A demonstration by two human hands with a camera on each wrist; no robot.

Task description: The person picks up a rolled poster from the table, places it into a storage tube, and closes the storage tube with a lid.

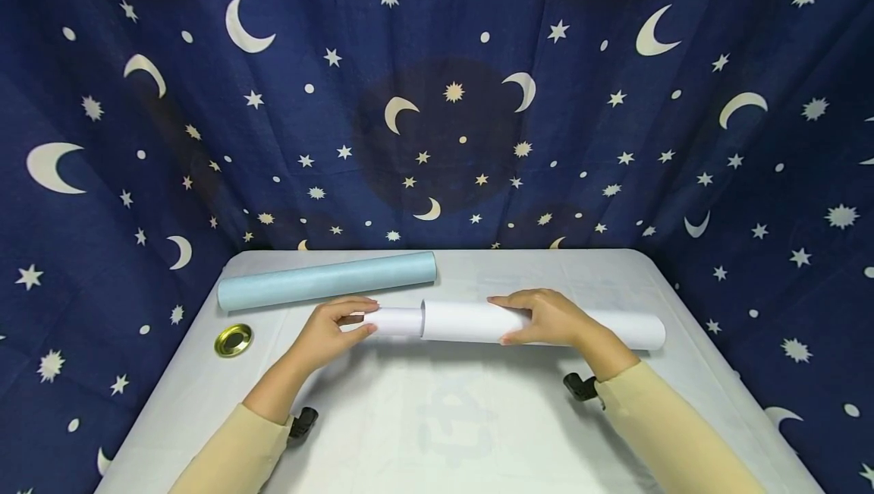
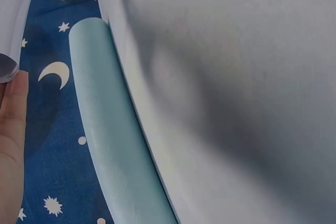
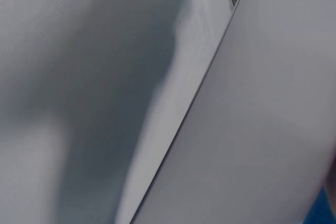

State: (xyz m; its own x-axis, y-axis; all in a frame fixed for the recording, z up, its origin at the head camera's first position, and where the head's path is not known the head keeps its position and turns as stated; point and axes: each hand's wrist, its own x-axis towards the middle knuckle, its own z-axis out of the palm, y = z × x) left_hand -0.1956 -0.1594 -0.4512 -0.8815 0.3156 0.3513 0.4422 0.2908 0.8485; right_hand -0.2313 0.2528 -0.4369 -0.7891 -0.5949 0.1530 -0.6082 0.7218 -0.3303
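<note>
A white paper roll lies crosswise over the table, with a narrower white tube sticking out of its left end. My left hand pinches the tube's outer end between thumb and fingers. Around the wider roll, my right hand has its thumb on the near side and fingers over the top. The left wrist view shows the left fingers against the tube's open rim. In the right wrist view the white roll fills the right side, and most of the right hand is out of sight.
Behind the left hand lies a light blue roll, slightly slanted. A round gold-coloured metal lid rests near the table's left edge. The white-covered table meets a dark blue curtain with moons and stars.
</note>
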